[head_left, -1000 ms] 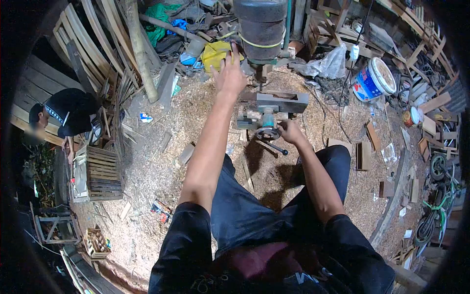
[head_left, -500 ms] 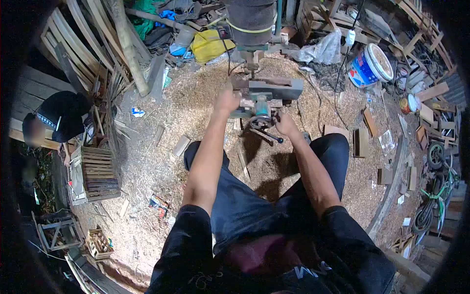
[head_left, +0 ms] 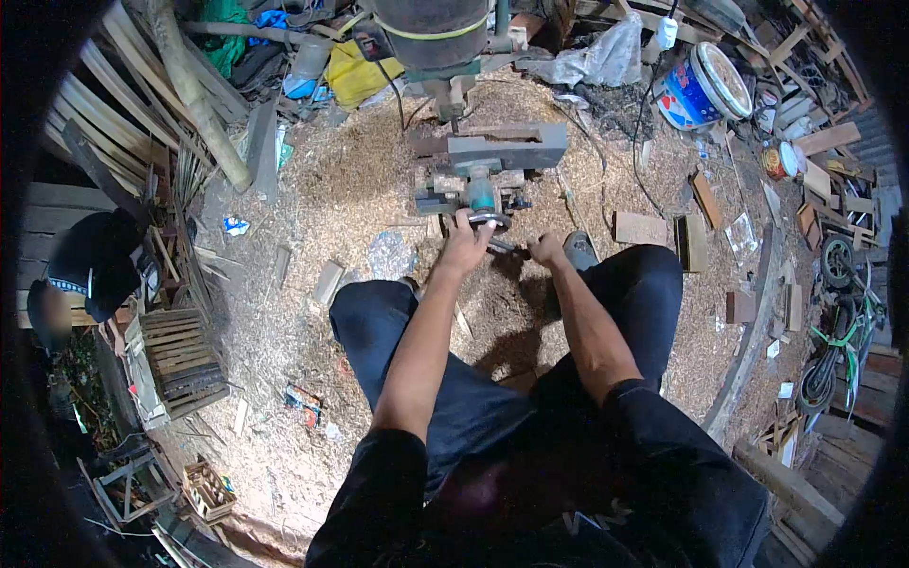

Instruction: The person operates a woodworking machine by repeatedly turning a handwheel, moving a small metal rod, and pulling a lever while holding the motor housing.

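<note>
A drilling machine (head_left: 431, 38) stands at the top centre, its bit above a vise-like clamp. A block of wood (head_left: 507, 147) with a long slot lies in the clamp. My left hand (head_left: 464, 248) is closed round the rim of the handwheel (head_left: 492, 221) at the clamp's near side. Just right of it, my right hand (head_left: 546, 250) is closed on the end of the wheel's crank handle (head_left: 507, 248), which points toward it.
Wood shavings cover the ground. A paint bucket (head_left: 705, 87), wood blocks (head_left: 641, 228) and a small bike (head_left: 833, 350) are on the right. Another person (head_left: 95, 265) bends by a slatted crate (head_left: 175, 360) at the left. A cable hangs near the bucket.
My left hand has left the left end of the wood block and come down to the handwheel. My right hand has moved from the wheel's side to the crank handle. The view has shifted.
</note>
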The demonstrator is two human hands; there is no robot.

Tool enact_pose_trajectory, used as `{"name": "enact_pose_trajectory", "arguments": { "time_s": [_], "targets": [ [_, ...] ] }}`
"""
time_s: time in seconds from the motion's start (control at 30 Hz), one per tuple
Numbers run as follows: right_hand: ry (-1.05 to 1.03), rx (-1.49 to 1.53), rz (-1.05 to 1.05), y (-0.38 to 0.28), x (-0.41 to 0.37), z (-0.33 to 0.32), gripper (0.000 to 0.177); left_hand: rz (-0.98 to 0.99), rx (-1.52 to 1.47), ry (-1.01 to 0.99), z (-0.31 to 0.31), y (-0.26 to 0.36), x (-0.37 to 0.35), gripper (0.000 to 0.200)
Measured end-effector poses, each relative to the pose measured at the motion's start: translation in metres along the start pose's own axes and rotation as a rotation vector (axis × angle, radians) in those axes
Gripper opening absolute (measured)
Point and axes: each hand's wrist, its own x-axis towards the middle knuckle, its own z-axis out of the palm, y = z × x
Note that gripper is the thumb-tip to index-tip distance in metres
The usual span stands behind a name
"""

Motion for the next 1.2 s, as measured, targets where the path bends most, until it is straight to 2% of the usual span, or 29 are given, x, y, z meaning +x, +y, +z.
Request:
{"name": "enact_pose_trajectory", "arguments": {
  "time_s": [0.07, 0.17, 0.37, 0.47, 0.57, 0.67, 0.77, 0.87, 0.97, 1.2],
  "targets": [
    [0.021, 0.093, 0.089, 0.001, -0.005, 0.013, 0.061, -0.016, 0.024, 0.018, 0.004, -0.002, 0.0, 0.065],
    [-0.131, 0.204, 0.151, -0.01, -0.013, 0.016, 0.063, -0.05, 0.017, -0.019, 0.003, -0.001, 0.0, 0.073],
    [-0.145, 0.26, 0.177, 0.001, 0.005, 0.041, 0.061, -0.05, 0.052, -0.013, 0.004, -0.002, 0.0, 0.077],
    [-0.143, 0.27, 0.172, 0.0, 0.0, 0.034, 0.063, -0.068, 0.042, -0.028, 0.002, 0.003, -0.001, 0.077],
    [-0.012, 0.182, 0.189, -0.022, -0.023, 0.009, 0.059, -0.076, 0.046, -0.025, 0.002, 0.004, -0.001, 0.077],
    [-0.054, 0.275, 0.179, -0.01, -0.007, 0.032, 0.058, -0.081, 0.041, -0.027, 0.002, 0.003, -0.002, 0.077],
    [-0.01, 0.383, 0.155, -0.007, -0.011, 0.028, 0.059, -0.081, 0.042, -0.029, 0.003, 0.003, -0.001, 0.077],
    [-0.084, 0.398, 0.193, 0.003, 0.008, 0.05, 0.058, -0.066, 0.064, -0.029, 0.001, 0.003, 0.0, 0.076],
    [-0.021, 0.315, 0.16, 0.019, 0.026, 0.07, 0.057, -0.061, 0.053, -0.011, 0.006, -0.003, 0.001, 0.079],
    [-0.046, 0.269, 0.164, -0.007, -0.002, 0.043, 0.066, -0.075, -0.025, -0.042, 0.014, -0.021, 0.006, 0.082]
  ]
}}
